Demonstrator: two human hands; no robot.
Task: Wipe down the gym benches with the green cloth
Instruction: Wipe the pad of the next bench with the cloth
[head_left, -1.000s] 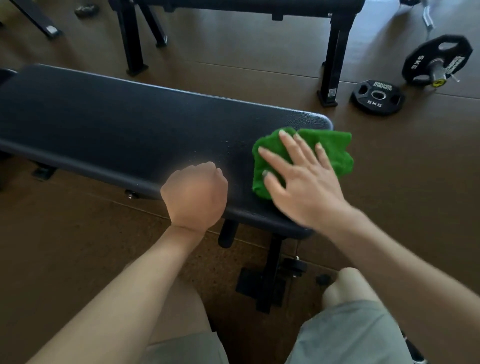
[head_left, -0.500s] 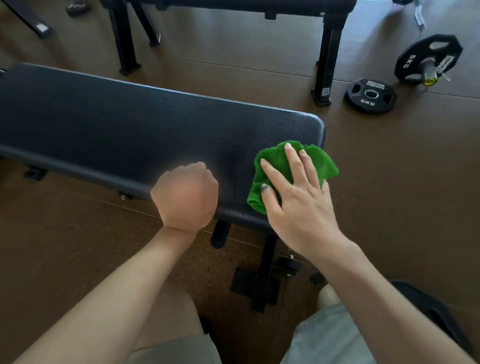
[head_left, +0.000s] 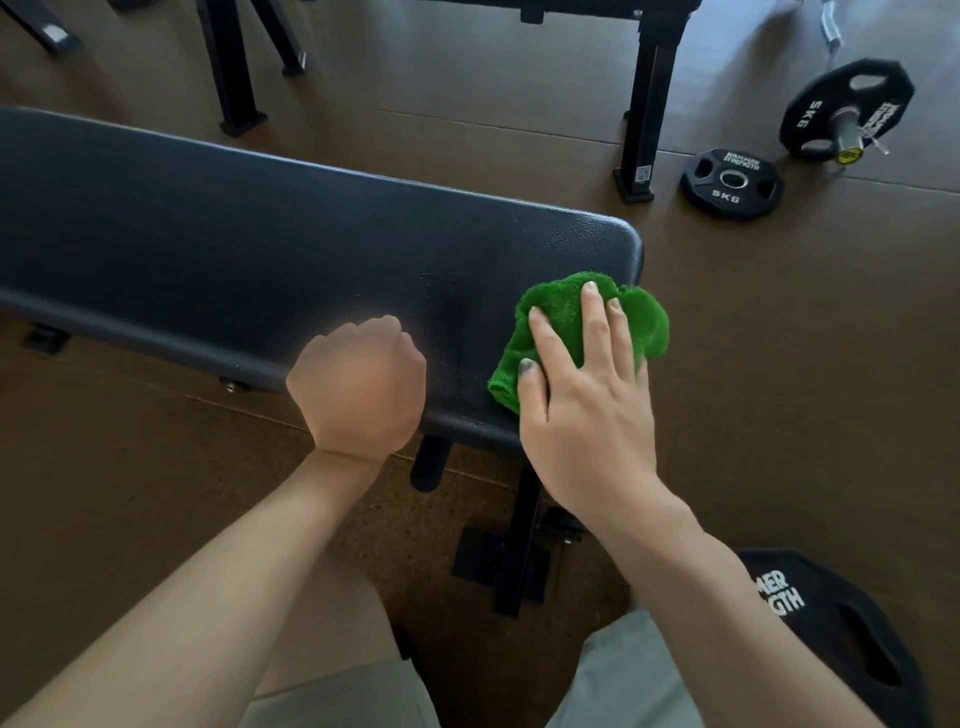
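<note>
My left hand (head_left: 358, 387) was curled, its fingers hidden behind the knuckles. My right hand (head_left: 587, 400) covered much of the green cloth (head_left: 558, 312). The bench (head_left: 260, 249) ran off the left edge; a weight plate (head_left: 852, 639) was cut off bottom right.

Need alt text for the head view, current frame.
The right hand presses a green cloth flat onto the right end of a black bench, while the left hand rests as a fist on the bench's near edge. Two 5 kg plates lie on the brown floor beyond.
</note>
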